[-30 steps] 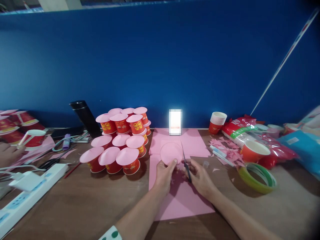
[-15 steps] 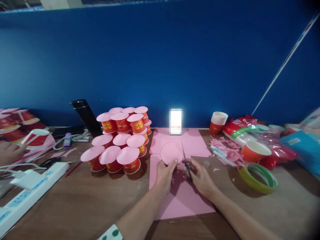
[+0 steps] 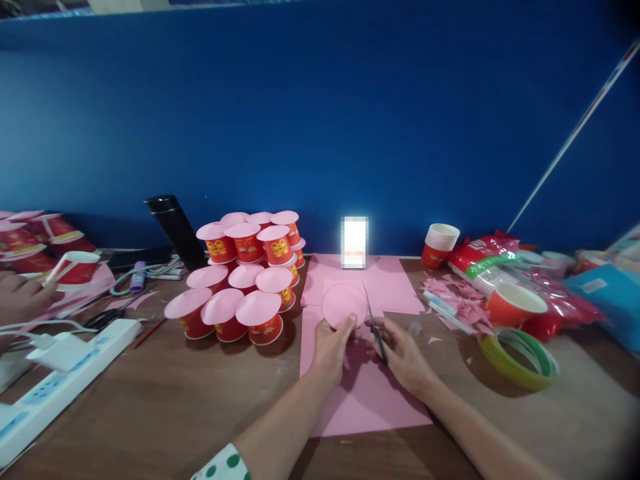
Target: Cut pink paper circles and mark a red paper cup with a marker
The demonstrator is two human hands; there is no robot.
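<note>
My left hand (image 3: 332, 343) pinches a round pink paper disc (image 3: 343, 304) by its lower edge, thumb on top. In my right hand (image 3: 399, 352) is a pair of dark-handled scissors (image 3: 379, 341), blades pointing away from me beside the disc's right edge. Whether the blades touch the paper I cannot tell. Beneath both hands lies a large pink paper sheet (image 3: 367, 407), with more pink paper (image 3: 400, 283) behind it. To the left, several red paper cups (image 3: 265, 331) stand in stacked rows, pink discs on top.
A blurred bright screen (image 3: 355, 241) stands at the back. On the right are stacked cups (image 3: 437, 250), pink scraps (image 3: 463, 300), a tape roll (image 3: 520, 360) and a red plastic bag (image 3: 565, 300). A power strip (image 3: 65, 393), black bottle (image 3: 175, 230) and another person's hand (image 3: 23, 300) are left.
The whole view has shifted slightly, so the things appear a little further right. My hands keep nearly the same hold on the disc and the scissors.
</note>
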